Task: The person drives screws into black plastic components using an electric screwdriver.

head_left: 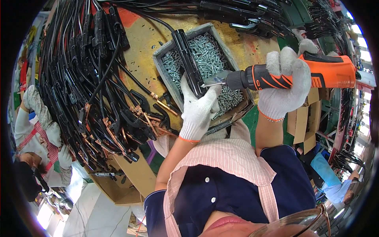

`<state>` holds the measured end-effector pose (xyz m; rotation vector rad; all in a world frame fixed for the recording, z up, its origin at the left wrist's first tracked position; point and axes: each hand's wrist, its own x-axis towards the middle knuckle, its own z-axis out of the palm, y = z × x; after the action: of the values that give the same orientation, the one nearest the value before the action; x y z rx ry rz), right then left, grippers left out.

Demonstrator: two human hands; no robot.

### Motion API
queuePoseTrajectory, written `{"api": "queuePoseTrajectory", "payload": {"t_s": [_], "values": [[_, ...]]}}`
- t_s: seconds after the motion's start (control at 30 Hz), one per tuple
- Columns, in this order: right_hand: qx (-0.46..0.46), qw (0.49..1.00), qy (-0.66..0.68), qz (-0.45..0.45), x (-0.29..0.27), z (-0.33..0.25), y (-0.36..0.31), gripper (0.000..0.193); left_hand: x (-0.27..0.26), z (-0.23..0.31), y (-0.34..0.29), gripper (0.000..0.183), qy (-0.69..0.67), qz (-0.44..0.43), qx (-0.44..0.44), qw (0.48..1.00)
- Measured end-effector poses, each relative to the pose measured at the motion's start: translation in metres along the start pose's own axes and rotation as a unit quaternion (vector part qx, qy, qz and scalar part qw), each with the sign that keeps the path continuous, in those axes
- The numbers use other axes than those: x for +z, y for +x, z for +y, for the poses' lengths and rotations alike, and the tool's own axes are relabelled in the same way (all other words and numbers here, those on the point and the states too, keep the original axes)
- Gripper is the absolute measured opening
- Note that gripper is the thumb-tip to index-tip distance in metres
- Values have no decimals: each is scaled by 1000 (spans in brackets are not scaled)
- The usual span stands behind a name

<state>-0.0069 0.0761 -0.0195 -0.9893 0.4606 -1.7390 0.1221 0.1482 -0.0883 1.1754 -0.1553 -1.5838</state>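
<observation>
My left hand (198, 110), in a white knit glove, grips the lower end of a black cable handle (184, 53). The handle lies tilted over a grey tray (158, 65) full of loose silver screws (209, 51). An orange and black power screwdriver (308, 73) is held level in my gloved right hand (287, 81), fingers wrapped round its body. Its bit (215, 81) points left, and the tip meets a small screw at the handle's lower end, close to my left fingers. My left fingers partly hide that end of the handle.
Left of the tray, a large heap of black cables with handles and copper ends (104, 122) covers the yellow worktable (144, 39). More black handles (248, 15) lie along the far edge. Cardboard boxes (310, 118) stand at right and below left. A gloved co-worker (43, 138) is at far left.
</observation>
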Motion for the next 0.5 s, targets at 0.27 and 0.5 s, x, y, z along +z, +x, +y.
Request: {"api": "queuePoseTrajectory", "payload": {"t_s": [0.27,0.5], "values": [[17,998,-20,49,9,0,-7,37,0,2,-1,94,-1,5,-16,1000],[16,996,-3,-84,22,1,1,45,1,4,-2,83,13,6,-41,999]]}}
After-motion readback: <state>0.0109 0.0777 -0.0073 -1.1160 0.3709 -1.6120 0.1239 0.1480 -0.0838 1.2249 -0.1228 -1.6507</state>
